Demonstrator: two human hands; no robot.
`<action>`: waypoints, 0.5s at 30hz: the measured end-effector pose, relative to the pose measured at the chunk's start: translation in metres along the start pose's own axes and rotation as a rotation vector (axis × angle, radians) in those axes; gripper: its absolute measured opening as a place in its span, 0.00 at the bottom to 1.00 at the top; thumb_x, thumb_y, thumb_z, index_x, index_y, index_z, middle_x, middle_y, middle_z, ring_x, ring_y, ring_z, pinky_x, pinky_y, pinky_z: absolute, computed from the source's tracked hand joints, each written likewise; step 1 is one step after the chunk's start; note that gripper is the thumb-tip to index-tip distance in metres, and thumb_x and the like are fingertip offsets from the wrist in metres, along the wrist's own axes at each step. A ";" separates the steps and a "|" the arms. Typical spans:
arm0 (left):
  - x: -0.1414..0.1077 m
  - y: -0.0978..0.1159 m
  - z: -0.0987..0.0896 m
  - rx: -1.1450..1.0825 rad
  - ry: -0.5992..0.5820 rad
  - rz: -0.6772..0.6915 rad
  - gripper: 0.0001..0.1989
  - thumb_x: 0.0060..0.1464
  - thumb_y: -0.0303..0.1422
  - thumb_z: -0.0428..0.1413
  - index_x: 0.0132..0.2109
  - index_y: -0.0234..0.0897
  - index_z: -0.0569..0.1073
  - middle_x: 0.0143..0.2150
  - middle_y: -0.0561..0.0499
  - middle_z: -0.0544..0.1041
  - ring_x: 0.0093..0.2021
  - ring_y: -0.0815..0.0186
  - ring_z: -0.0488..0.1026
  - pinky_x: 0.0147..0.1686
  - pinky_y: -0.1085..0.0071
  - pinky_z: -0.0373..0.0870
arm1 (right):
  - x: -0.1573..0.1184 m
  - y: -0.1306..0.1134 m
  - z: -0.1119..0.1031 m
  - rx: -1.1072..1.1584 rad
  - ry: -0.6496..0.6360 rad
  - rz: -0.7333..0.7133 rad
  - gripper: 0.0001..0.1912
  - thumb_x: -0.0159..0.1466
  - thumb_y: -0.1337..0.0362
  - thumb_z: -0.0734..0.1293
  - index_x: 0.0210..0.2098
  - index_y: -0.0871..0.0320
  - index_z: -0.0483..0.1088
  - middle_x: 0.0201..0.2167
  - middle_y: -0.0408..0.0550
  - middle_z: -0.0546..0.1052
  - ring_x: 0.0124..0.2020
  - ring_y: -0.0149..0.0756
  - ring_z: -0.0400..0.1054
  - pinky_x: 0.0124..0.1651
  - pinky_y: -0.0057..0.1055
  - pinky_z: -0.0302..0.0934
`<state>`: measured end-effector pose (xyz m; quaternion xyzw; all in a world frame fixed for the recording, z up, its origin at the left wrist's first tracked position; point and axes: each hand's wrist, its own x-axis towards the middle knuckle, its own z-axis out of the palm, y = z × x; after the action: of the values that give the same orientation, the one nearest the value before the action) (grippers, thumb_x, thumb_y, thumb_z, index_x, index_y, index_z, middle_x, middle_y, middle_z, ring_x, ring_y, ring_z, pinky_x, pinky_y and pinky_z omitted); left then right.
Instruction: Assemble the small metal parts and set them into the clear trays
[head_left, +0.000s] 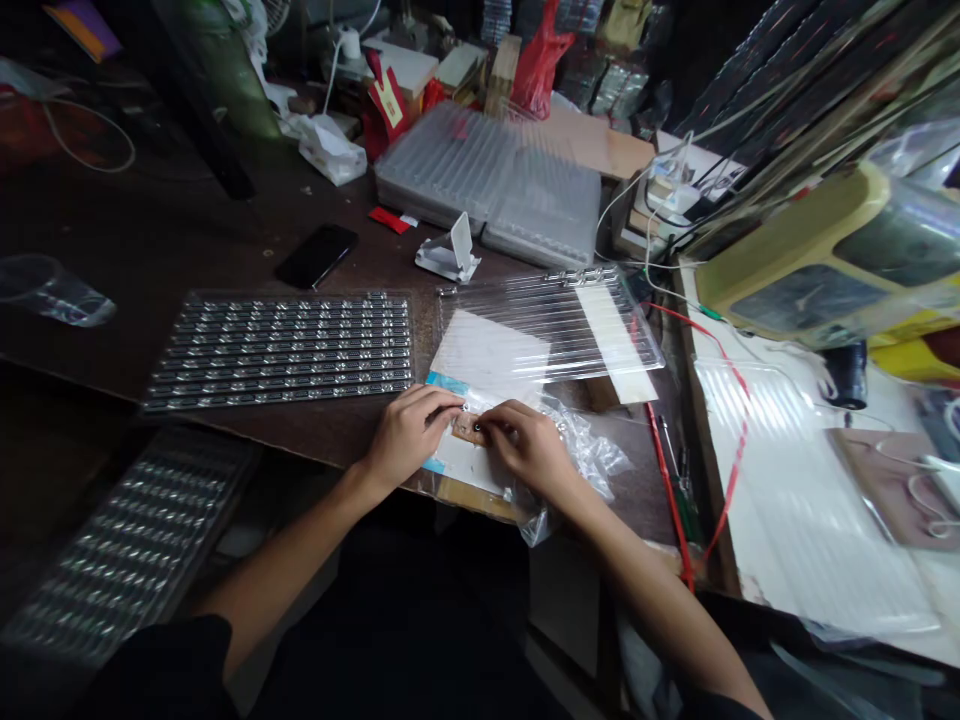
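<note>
Left hand (411, 432): thumb and fingertips pinched at small brown block (469, 427), exact part unclear. Right hand (534, 447): fingers curled together at block's other end. Block between both hands, on white board (484, 465). Filled tray (285, 350) beyond left hand.

Both hands (469, 435) at a small brown block (468, 428) on a white board (487, 465).

There are two filled trays (285, 350) (135, 545), one small brown block (468, 429), one black phone (316, 256), one clear cup (56, 290) and one white stand (450, 255).
</note>
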<state>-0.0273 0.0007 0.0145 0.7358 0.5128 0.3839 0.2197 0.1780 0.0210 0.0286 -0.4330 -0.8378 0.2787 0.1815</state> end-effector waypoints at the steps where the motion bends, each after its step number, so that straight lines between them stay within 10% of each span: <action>1: -0.002 0.000 -0.002 0.035 -0.018 -0.011 0.07 0.62 0.31 0.54 0.43 0.40 0.78 0.43 0.48 0.81 0.45 0.60 0.76 0.48 0.62 0.70 | -0.001 -0.002 0.002 -0.034 -0.006 -0.037 0.11 0.67 0.71 0.61 0.44 0.59 0.73 0.40 0.50 0.77 0.40 0.35 0.72 0.44 0.30 0.66; 6: -0.015 -0.003 -0.007 0.128 -0.089 0.008 0.09 0.58 0.39 0.55 0.45 0.53 0.77 0.44 0.54 0.81 0.45 0.52 0.77 0.45 0.53 0.70 | -0.013 -0.023 0.003 -0.365 -0.079 -0.141 0.09 0.68 0.67 0.62 0.45 0.55 0.73 0.42 0.49 0.78 0.41 0.37 0.71 0.40 0.30 0.66; 10: -0.006 -0.008 0.004 0.055 0.065 -0.018 0.19 0.52 0.44 0.53 0.49 0.78 0.71 0.39 0.65 0.81 0.40 0.46 0.78 0.42 0.44 0.70 | -0.013 -0.029 -0.011 -0.631 -0.120 -0.222 0.17 0.72 0.67 0.53 0.46 0.48 0.73 0.44 0.40 0.79 0.40 0.29 0.71 0.34 0.24 0.63; 15: 0.009 0.019 0.021 -0.031 0.245 -0.026 0.22 0.44 0.44 0.53 0.46 0.82 0.72 0.34 0.57 0.81 0.36 0.40 0.77 0.38 0.37 0.70 | -0.024 -0.019 -0.047 -0.475 -0.151 -0.184 0.17 0.70 0.62 0.53 0.49 0.45 0.70 0.48 0.36 0.79 0.42 0.25 0.73 0.36 0.21 0.62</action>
<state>0.0025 0.0034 0.0182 0.6732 0.5393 0.4760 0.1717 0.2052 0.0062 0.0758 -0.3636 -0.9267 0.0881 0.0365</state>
